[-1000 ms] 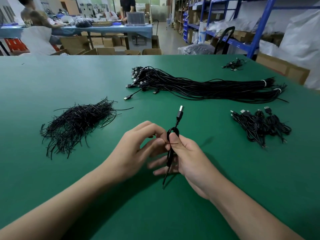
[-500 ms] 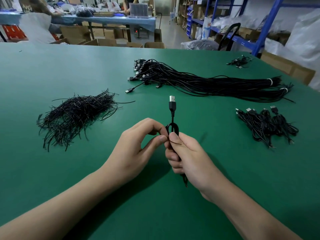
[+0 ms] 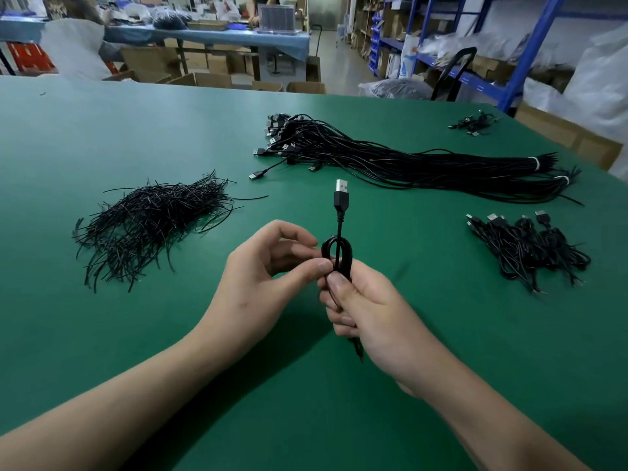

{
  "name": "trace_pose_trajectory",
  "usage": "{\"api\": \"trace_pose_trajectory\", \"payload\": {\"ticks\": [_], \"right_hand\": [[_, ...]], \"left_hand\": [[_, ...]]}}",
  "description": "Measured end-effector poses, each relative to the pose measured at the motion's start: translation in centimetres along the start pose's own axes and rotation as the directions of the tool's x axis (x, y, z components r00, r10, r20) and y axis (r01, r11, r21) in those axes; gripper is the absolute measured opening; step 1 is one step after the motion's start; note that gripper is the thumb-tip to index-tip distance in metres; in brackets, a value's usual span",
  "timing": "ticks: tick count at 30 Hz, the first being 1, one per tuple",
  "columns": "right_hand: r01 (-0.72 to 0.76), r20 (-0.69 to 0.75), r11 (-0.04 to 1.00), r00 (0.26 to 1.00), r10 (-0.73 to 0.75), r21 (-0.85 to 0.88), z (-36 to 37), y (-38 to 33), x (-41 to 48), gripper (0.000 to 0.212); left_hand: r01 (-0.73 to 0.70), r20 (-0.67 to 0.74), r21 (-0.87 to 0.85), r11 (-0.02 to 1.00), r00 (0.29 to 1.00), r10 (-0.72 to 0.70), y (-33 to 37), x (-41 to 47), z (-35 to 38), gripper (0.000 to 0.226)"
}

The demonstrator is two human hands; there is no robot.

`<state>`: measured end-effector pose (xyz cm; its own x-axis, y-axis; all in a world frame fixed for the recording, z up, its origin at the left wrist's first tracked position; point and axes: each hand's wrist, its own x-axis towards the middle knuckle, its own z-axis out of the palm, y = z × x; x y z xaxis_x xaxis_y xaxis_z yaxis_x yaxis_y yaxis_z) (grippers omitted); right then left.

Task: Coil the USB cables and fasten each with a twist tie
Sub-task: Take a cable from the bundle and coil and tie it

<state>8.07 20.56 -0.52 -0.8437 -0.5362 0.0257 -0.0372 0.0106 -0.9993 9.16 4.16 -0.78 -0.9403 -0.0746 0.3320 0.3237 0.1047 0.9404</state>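
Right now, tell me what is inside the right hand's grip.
The right hand grips a coiled USB cable: its loop and plug stick out above, an end below. The fingers hide any twist tie.

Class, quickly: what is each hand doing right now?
Left hand: pinches the coiled USB cable just under its loop.
Right hand: grips the coiled USB cable.

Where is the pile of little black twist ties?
In the head view, the pile of twist ties lies on the green table, left of the left hand and not touching it, with the long cable bundle farther right.
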Motion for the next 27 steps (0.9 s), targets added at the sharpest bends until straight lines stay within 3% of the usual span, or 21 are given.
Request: {"api": "trace_pose_trajectory", "payload": {"ticks": [5, 13, 20, 27], "right_hand": [[0.022, -0.041, 1.0, 0.999, -0.022, 0.009, 0.0, 0.1, -0.2, 0.027], [0.041, -0.177, 0.999, 0.984, -0.035, 0.034, -0.6, 0.0, 0.0, 0.027], [0.02, -0.086, 0.992, 0.996, -0.009, 0.126, 0.1, -0.2, -0.2, 0.025], [0.032, -0.061, 0.999, 0.998, -0.034, -0.031, 0.6, -0.4, -0.6, 0.019]], "left_hand": [[0.021, 0.028, 0.016, 1.0, 0.999, -0.021, 0.0, -0.1, 0.1, 0.012], [0.046, 0.236, 0.027, 0.999, 0.97, -0.051, 0.0, -0.3, 0.2, 0.028], [0.118, 0.214, -0.069, 0.991, 0.972, -0.101, 0.1, -0.3, 0.0, 0.036], [0.149, 0.244, -0.128, 0.981, 0.963, -0.115, 0.2, -0.5, 0.0, 0.025]]}}
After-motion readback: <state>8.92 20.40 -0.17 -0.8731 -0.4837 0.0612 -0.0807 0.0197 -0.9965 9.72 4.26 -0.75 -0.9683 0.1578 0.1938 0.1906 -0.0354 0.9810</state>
